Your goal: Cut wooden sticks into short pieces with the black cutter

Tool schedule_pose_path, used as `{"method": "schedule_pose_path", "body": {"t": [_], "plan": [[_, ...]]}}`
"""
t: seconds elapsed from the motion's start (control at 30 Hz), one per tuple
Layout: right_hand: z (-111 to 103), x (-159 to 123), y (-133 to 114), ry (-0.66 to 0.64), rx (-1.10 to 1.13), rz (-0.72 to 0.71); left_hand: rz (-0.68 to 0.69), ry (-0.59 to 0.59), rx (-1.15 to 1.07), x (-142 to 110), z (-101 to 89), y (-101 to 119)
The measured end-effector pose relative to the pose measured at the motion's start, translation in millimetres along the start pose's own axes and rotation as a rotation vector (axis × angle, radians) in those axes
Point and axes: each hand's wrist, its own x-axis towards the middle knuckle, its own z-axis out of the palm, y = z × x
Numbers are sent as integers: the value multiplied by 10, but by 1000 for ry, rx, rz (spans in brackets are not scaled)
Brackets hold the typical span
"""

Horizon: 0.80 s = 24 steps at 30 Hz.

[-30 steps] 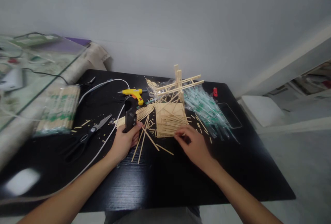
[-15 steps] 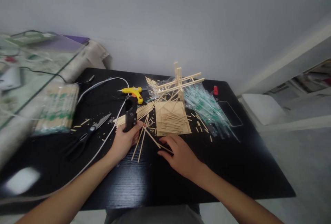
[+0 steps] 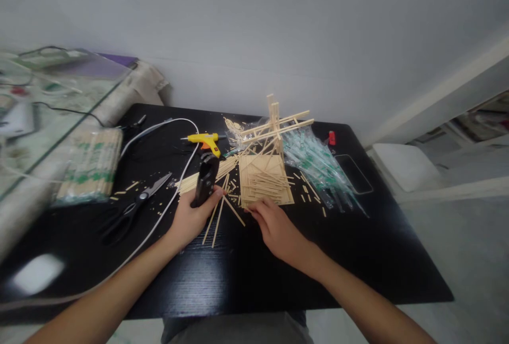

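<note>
My left hand (image 3: 194, 215) is closed around a black hand tool (image 3: 207, 177), held upright; its exact kind is hard to make out. Below it several thin wooden sticks (image 3: 218, 222) fan out on the table. My right hand (image 3: 276, 227) is pinched at the near edge of a square stick panel (image 3: 244, 187), with what looks like the end of a thin wooden stick at its fingertips. Cut sticks (image 3: 266, 184) lie heaped on the panel. Behind it stands a frame of crossed sticks (image 3: 274, 121).
A yellow glue gun (image 3: 204, 140) lies behind the left hand. Scissors (image 3: 145, 194) and a white cable (image 3: 159, 221) are on the left, near a wrapped bundle of sticks (image 3: 89, 166). Plastic packaging (image 3: 316, 158), a phone-like dark slab (image 3: 353, 173) and a red object (image 3: 331, 138) lie right.
My right hand has moved up to the panel's near edge, its fingers now closed. The short stick near its fingertips has left the table. The black tool has tilted to the right.
</note>
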Motion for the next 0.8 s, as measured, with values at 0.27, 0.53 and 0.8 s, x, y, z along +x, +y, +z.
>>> {"method": "schedule_pose_path", "body": {"t": [0.27, 0.53, 0.8], "plan": [[21, 234, -37, -29, 421, -8, 471, -259, 473, -91, -45, 298], [194, 310, 153, 111, 302, -110, 482, -315, 572, -119, 25, 381], [353, 284, 286, 115, 282, -164, 465, -359, 592, -166, 4, 239]]}}
